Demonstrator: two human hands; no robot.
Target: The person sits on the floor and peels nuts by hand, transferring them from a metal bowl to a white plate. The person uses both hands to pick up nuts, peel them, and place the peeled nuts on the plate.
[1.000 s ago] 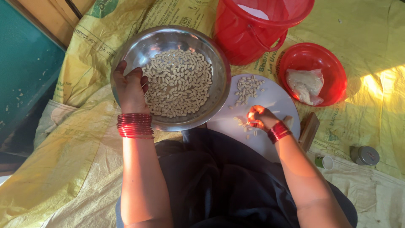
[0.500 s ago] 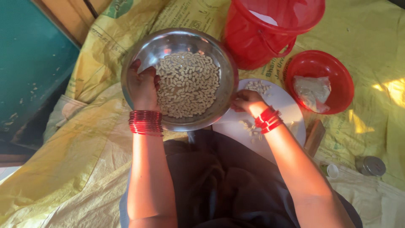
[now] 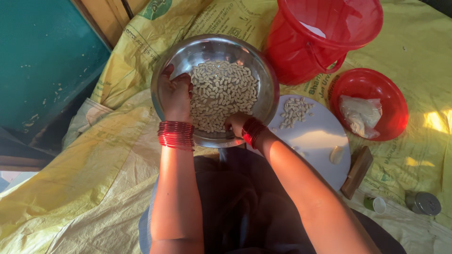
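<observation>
Since a second ago, my right hand [image 3: 237, 123] had left the white board [image 3: 313, 141] for the steel bowl's [image 3: 165, 77] near rim.

Both hands clamped that one bowl of peanuts [image 3: 221, 94], left hand [image 3: 175, 91] gripping its rim; beyond stood one red bucket [image 3: 325, 37], one red dish [image 3: 369, 84].

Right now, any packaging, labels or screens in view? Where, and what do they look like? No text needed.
Yellow printed sack: spread flat as a ground sheet under everything, green and dark print at the top edge.
Clear plastic bag: crumpled inside the red bowl on the right, pale contents.
No screens or signs in view.
The left hand grips the steel bowl rim; the right hand is at its near edge.
</observation>
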